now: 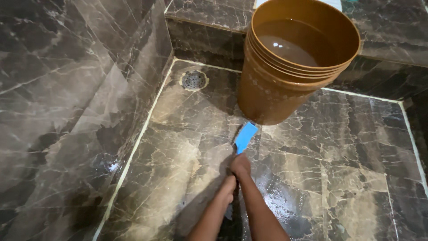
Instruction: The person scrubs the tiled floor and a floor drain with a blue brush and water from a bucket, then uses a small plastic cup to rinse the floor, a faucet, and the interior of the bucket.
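- Two bare forearms reach up from the bottom edge of the view, side by side and almost touching, both pointing at the floor ahead.
- Right hand [240, 165]: its fingers are curled tight around the dark handle of a blue flat-backed plastic scrubbing brush [245, 137]; it sits farther forward and is the hand nearer the brush head.
- Left hand [228, 185]: it lies just behind and against the right wrist. Its fingers look folded, but whether they grip the handle's lower end or only brace the other arm cannot be told from this angle.
- Brush position: the head rests on the wet dark marble-patterned floor tile [339, 174], straight ahead of the fingers, its long axis running in line with the forearms and leaning slightly to the right.
- Ahead of the brush: a tall brown plastic bucket [276, 89], partly filled with water, stands just beyond the brush tip, near but not clearly touching. Little room is left forward.
- To the left: open tile runs to a round metal floor drain [194, 80] and to the pale grout line where the floor meets the marble-patterned wall [67, 98].
- To the right: a broad stretch of glistening tile lies open.
- Behind the bucket: a raised tiled step [209, 18] closes off the far side.
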